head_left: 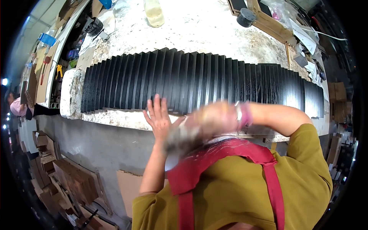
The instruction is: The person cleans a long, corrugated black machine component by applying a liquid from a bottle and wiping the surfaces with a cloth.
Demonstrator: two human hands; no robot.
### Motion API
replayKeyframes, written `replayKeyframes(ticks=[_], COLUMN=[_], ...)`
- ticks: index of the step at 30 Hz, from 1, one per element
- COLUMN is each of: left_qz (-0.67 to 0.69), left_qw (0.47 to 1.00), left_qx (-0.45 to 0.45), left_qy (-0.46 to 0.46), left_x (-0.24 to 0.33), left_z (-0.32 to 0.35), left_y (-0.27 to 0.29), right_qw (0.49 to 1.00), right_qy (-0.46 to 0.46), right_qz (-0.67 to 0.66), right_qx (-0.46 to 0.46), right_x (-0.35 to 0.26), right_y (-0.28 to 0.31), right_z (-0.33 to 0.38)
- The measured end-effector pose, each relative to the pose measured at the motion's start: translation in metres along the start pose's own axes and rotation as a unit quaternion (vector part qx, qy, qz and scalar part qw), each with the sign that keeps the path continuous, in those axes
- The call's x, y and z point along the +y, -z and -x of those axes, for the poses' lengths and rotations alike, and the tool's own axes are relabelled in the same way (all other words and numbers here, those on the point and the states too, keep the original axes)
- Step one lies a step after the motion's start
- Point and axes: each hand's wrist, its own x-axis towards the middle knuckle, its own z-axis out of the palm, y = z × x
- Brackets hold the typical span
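A long row of black slats (184,80) lies side by side across the bench, their ends stepped along the far side. My left hand (158,117) rests with fingers spread on the near ends of the slats, left of the middle. Crossing the near edge from the right, my right hand (214,119) is smeared by motion, with a bracelet at its wrist. A grey, blurred thing (180,138) is at its fingers, close to my left wrist; its kind cannot be made out.
The paint-stained worktable (199,38) carries a bottle of pale liquid (154,14), a black cup (94,27) and a dark round tub (246,17). A white padded block (71,94) sits at the slats' left end. Stacked boards (76,180) stand on the floor at left. Another person (19,107) is far left.
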Motion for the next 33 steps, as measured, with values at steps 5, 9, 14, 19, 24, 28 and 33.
replayKeyframes(ticks=[5,9,14,19,24,28,33], left_qz=[0.06,0.049,0.043,0.004,-0.085,0.001,-0.049], left_qw=[0.991,0.992,0.993,0.995,0.99,0.996,0.993], left_qx=[-0.023,0.018,0.018,-0.005,0.031,0.044,0.047], left_qy=[-0.115,-0.115,-0.109,-0.104,-0.108,-0.075,-0.094], left_x=[0.041,0.03,0.043,0.045,0.045,0.047,0.052], left_z=[0.003,0.014,0.004,0.015,0.014,0.017,0.015], left_y=[0.008,-0.014,-0.006,-0.013,-0.034,-0.028,-0.028], right_qw=[0.941,0.87,0.876,0.88,0.945,0.943,0.91], right_qy=[0.038,0.117,-0.404,-0.147,0.07,0.01,-0.166], right_qz=[0.129,0.421,0.037,0.294,0.212,0.257,0.367], right_qx=[0.311,0.227,0.261,0.342,0.239,0.211,0.096], right_x=[0.044,0.095,0.164,0.117,0.064,0.05,0.075], right_y=[0.043,0.014,0.152,0.092,-0.045,0.014,0.028], right_z=[-0.008,-0.007,0.003,0.021,0.063,0.067,0.028])
